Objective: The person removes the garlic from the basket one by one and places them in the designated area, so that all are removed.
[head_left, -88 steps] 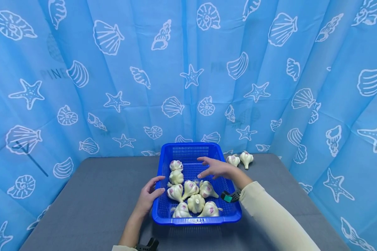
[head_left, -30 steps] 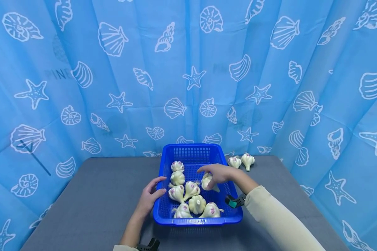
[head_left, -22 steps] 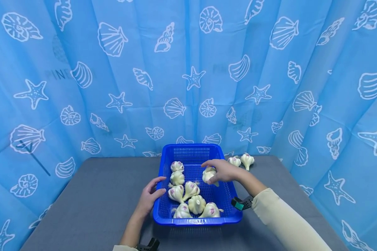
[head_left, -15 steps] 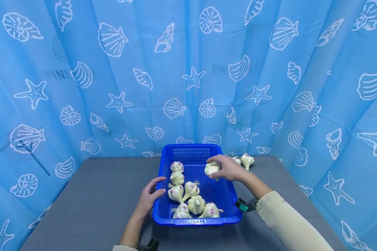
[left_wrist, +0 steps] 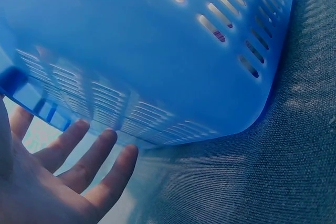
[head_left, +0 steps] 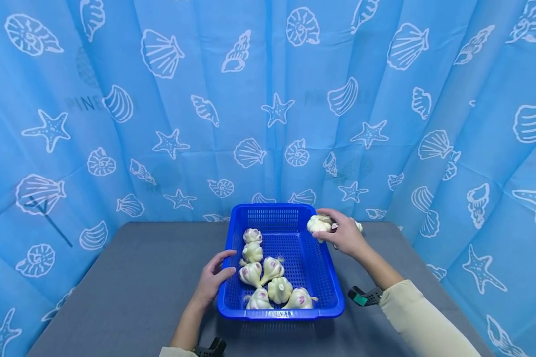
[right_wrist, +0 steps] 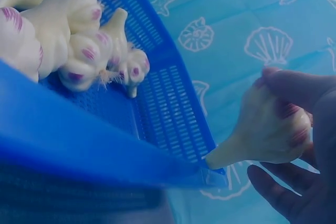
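Observation:
My right hand (head_left: 347, 235) pinches a white garlic bulb (head_left: 318, 224) between thumb and fingers, above the far right corner of the blue basket (head_left: 280, 313). In the right wrist view the bulb (right_wrist: 273, 127) shows purple streaks, and its stem points at the basket's rim. On the left, my left hand (head_left: 211, 281) rests at the basket's side rim. Its fingers (left_wrist: 113, 174) are spread and nearly straight beside the outer wall in the left wrist view. Inside the basket, several garlic bulbs (head_left: 279, 290) lie along the left side and near end.
Behind my right hand, more garlic (head_left: 359, 226) lies on the grey cloth-covered table (head_left: 152, 277), mostly hidden. A blue shell-patterned curtain (head_left: 268, 124) hangs behind and at both sides.
My right hand has taken hold of a garlic bulb in the basket's right part, raised it and carried it away and right to the far right corner. My left hand stays at the rim.

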{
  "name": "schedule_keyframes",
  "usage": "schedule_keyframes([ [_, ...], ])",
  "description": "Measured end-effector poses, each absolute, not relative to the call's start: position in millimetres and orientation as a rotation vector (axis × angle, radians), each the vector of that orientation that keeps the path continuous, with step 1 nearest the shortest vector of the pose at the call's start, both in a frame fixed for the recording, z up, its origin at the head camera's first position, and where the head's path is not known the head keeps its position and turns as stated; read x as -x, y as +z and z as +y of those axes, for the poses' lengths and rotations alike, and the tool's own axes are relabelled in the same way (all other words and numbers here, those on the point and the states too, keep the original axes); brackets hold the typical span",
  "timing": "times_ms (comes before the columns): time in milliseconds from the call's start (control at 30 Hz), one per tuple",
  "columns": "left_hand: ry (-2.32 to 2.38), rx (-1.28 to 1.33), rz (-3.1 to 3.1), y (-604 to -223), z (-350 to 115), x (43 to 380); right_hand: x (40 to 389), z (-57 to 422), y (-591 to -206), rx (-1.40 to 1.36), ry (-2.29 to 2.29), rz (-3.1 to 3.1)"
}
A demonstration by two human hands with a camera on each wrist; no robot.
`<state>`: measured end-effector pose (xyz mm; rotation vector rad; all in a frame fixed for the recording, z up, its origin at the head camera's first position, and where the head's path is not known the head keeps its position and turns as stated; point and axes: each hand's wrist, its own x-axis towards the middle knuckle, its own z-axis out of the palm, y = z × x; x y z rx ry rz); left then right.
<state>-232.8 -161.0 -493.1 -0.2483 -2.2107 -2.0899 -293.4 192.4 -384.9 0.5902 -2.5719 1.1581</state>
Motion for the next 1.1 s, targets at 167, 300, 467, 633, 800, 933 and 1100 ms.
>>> schedule_keyframes([
  [167,-2.081,0.239,-2.226,-491.8,-160.9,232.0,293.5,203.0,-387.8,-0.499,1.156,-2.555],
  [300,-2.087,0.234,-2.229,-493.0,-160.8,231.8,293.9,211.3,-393.3,-0.448,1.158,-2.544],
  [467,-2.089,0.236,-2.222,-492.3,-160.5,232.5,295.8,224.0,-401.4,-0.384,1.127,-2.529],
  [633,-2.086,0.242,-2.21,-493.2,-161.1,233.9,296.4,236.7,-408.9,-0.331,1.101,-2.542],
  [800,-2.087,0.234,-2.211,-494.8,-161.2,235.0,295.1,248.5,-418.7,-0.289,1.084,-2.557],
  [933,-2.082,0.227,-2.219,-493.8,-160.7,233.8,295.0,259.1,-429.9,-0.225,1.094,-2.585],
  [1100,-2.085,0.222,-2.222,-493.2,-160.3,233.2,294.3,269.6,-442.8,-0.156,1.098,-2.63],
])
